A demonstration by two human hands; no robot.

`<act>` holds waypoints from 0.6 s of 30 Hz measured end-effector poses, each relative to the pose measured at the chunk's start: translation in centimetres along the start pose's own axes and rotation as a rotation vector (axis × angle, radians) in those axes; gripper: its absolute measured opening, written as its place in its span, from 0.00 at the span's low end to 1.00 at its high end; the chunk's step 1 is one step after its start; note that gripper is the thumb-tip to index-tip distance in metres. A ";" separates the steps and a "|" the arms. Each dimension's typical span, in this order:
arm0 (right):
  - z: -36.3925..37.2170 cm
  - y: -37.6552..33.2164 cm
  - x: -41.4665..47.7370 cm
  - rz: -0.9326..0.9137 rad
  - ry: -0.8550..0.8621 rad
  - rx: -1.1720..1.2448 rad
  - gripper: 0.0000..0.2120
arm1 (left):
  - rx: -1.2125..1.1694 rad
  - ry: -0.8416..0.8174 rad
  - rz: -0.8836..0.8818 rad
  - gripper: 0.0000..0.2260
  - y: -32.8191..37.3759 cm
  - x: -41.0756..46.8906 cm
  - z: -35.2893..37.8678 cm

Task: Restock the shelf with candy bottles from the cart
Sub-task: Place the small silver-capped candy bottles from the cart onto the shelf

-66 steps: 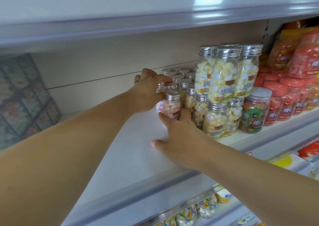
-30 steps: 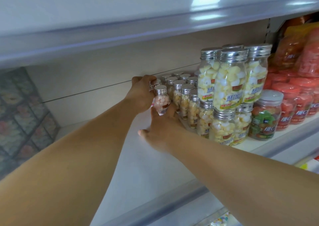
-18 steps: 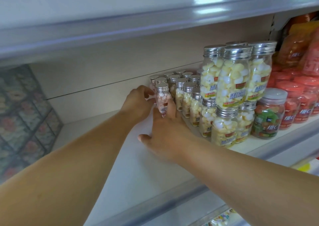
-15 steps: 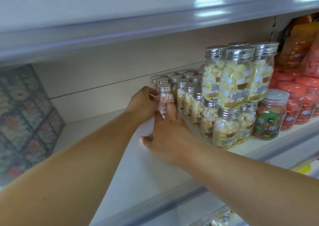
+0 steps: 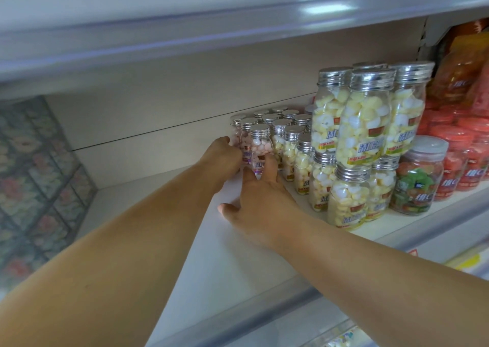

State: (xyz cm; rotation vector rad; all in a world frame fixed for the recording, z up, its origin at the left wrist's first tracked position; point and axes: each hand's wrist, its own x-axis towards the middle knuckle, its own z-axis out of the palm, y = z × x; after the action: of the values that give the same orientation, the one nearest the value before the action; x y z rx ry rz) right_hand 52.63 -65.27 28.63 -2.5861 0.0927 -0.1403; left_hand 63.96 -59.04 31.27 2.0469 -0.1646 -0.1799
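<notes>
Small pink candy bottles with silver caps stand in a row on the white shelf (image 5: 238,254), the front pink bottle (image 5: 260,148) nearest me. My left hand (image 5: 225,156) rests against the left side of that row, its fingertips hidden behind the bottles. My right hand (image 5: 259,195) lies low on the shelf, its straight fingers touching the base of the front pink bottle, thumb spread out to the left. Yellow candy bottles (image 5: 289,150) stand in rows just right of the pink ones. No cart is in view.
Larger yellow candy bottles (image 5: 367,124) are stacked two high at the right, then a green-and-red candy jar (image 5: 416,180) and red jars (image 5: 465,161). The upper shelf (image 5: 238,29) hangs low overhead. The shelf's left half is bare.
The pink bottle that both hands carried now stands on the shelf at the front of its row. My left hand has dropped from its cap to the row's side; my right hand stays at its base.
</notes>
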 end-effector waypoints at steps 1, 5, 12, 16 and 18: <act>0.0 0.0 0.1 0.013 -0.001 0.002 0.40 | 0.019 -0.009 0.001 0.10 0.0 0.1 0.0; 0.0 0.0 0.2 0.026 0.000 0.007 0.41 | 0.062 -0.057 0.029 0.14 0.1 0.0 -0.1; -0.1 0.0 0.1 0.025 0.003 0.039 0.41 | 0.028 -0.044 0.091 0.13 -0.6 -0.3 0.0; 0.0 0.1 0.2 0.039 0.016 0.056 0.40 | 0.002 -0.022 0.100 0.23 -0.8 0.2 -0.1; 0.0 0.1 0.2 0.039 0.015 0.050 0.41 | 0.001 -0.015 0.110 0.21 -0.7 0.2 0.0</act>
State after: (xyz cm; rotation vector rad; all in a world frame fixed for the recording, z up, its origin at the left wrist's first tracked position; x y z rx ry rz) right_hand 52.83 -65.38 28.63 -2.5319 0.1434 -0.1458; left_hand 64.14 -58.80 30.66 2.0322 -0.2863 -0.1266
